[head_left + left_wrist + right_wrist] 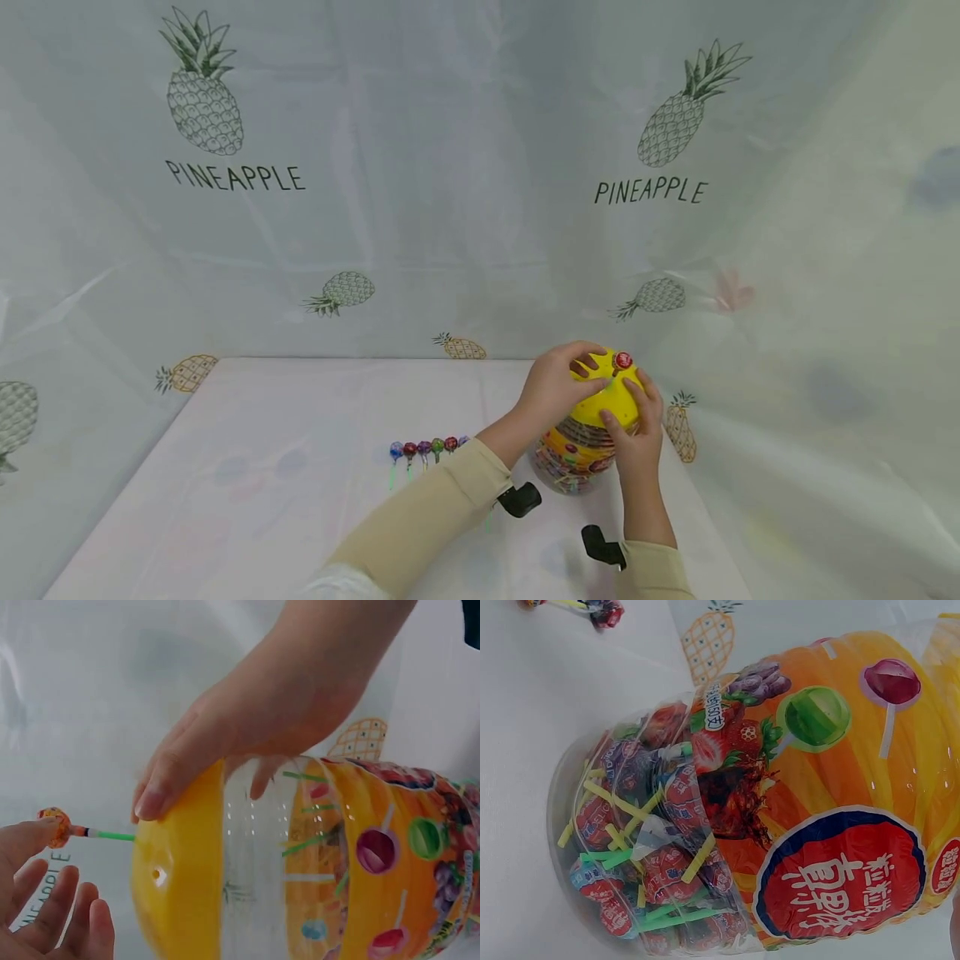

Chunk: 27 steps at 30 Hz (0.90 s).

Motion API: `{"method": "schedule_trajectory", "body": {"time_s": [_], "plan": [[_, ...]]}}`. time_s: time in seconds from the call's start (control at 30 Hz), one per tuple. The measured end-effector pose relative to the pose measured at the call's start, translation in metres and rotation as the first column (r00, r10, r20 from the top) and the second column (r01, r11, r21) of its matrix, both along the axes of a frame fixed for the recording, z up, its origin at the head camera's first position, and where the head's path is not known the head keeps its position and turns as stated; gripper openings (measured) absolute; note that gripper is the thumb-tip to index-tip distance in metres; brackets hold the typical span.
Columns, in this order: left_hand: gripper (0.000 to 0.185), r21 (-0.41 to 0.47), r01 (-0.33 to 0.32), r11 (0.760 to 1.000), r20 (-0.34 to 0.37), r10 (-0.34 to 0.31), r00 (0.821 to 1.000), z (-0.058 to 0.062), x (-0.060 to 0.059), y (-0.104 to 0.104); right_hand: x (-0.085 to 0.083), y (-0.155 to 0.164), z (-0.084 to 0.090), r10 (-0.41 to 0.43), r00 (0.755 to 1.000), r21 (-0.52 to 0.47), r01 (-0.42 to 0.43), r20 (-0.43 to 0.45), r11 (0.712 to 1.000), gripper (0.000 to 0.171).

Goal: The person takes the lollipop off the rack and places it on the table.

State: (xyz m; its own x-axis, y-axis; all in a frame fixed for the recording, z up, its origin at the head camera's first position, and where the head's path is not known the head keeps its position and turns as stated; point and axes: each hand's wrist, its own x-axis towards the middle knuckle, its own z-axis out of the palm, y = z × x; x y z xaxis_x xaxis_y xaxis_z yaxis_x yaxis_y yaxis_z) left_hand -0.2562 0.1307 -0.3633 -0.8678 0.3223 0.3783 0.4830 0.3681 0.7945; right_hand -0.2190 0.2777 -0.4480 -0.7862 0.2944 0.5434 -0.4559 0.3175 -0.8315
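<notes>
Both hands are at the yellow lid (606,398) of a lollipop jar (577,458) that stands on the white table (300,467), toward its right side near the back. On the far left side of the lid, the left hand (558,385) has its fingers curled over the domed top, and its fingertips (36,834) pinch the wrapped head of a single lollipop (57,826). The green stick (112,835) of that lollipop runs straight into the top of the lid, which the left wrist view shows has a small round hole (157,874) beside it. From the head camera the red wrapped head (622,361) shows just above the lid's top edge. On the near right side, the right hand (637,433) grips the lid's rim with the thumb lying across the yellow plastic and the fingers wrapped down the side. Below the lid the jar is clear plastic with an orange label (840,825) printed with lollipops and fruit, and through its lower part many wrapped lollipops (652,855) with green and yellow sticks are packed together. Left of the jar, well apart from it, a short row of loose lollipops (427,448) lies on the table. A pale curtain (450,167) printed with pineapples hangs behind and to the right.
</notes>
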Motion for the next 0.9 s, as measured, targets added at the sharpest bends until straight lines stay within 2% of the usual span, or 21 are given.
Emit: {"method": "schedule_trajectory", "body": {"time_s": [0.13, 0.3, 0.53, 0.63, 0.73, 0.9], "plan": [[0.042, 0.02, 0.007, 1.0, -0.016, -0.006, 1.0, 0.003, -0.002, 0.008, 0.001, 0.0, 0.0, -0.01, 0.999, -0.007, 0.011, 0.037, 1.0, 0.044], [0.04, 0.024, 0.007, 1.0, -0.033, -0.007, 0.999, 0.005, -0.003, 0.015, -0.001, 0.001, -0.004, -0.008, 0.999, -0.015, 0.009, 0.042, 1.0, 0.045], [0.033, 0.019, 0.0, 1.0, -0.055, 0.001, 0.999, 0.007, -0.001, 0.018, -0.019, 0.014, -0.026, -0.019, 0.999, -0.031, 0.02, 0.028, 0.999, 0.048], [0.032, 0.046, 0.008, 0.999, -0.069, -0.004, 0.998, 0.007, -0.002, 0.018, -0.021, 0.015, -0.029, -0.023, 1.0, -0.027, 0.023, 0.014, 0.999, 0.047], [0.032, 0.109, 0.03, 0.994, -0.075, -0.022, 0.997, 0.008, 0.0, 0.015, -0.019, 0.013, -0.026, -0.016, 1.0, -0.035, 0.017, 0.027, 0.999, 0.047], [0.032, 0.205, 0.054, 0.977, -0.066, -0.041, 0.997, 0.012, 0.006, 0.004, -0.005, 0.002, -0.006, -0.023, 0.998, -0.018, 0.024, 0.057, 1.0, 0.046]]}}
